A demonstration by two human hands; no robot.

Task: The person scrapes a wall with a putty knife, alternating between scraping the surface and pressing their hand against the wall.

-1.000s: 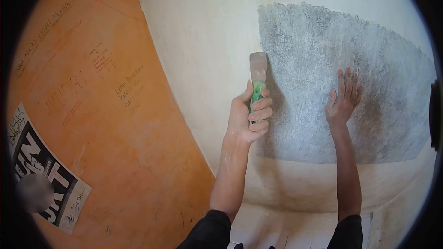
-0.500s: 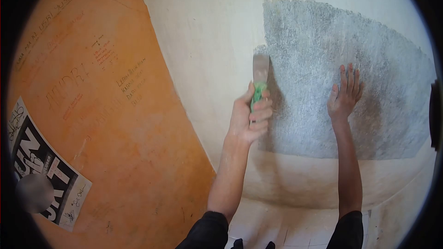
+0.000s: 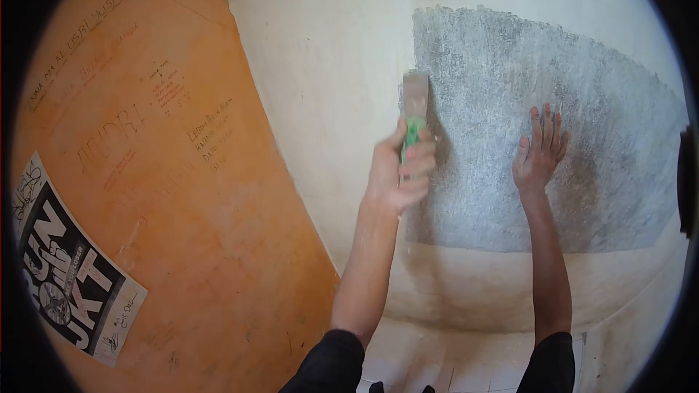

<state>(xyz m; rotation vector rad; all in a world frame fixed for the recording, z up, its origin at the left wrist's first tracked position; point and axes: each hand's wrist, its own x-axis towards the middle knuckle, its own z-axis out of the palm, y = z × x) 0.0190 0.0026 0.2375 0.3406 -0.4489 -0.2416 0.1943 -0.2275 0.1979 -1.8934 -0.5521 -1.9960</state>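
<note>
My left hand [image 3: 403, 167] is wrapped round the green handle of a putty knife [image 3: 416, 94], somewhat blurred. The knife's metal blade points up and lies against the wall at the left border of a rough grey patch [image 3: 480, 175]. Smooth cream paint [image 3: 328, 87] surrounds this bare patch. On the grey area to the right, my right hand [image 3: 539, 164] rests with fingers spread and holds nothing.
To the left stands an orange wall [image 3: 218, 247] covered in handwriting, with a black-and-white poster [image 3: 76, 269] low on it. Pale floor tiles [image 3: 473, 375] show below. A dark object [image 3: 686, 182] sits at the right edge.
The putty knife and my left hand have shifted slightly right and, against the patch, a little up. My right hand stays flat on the wall in about the same place.
</note>
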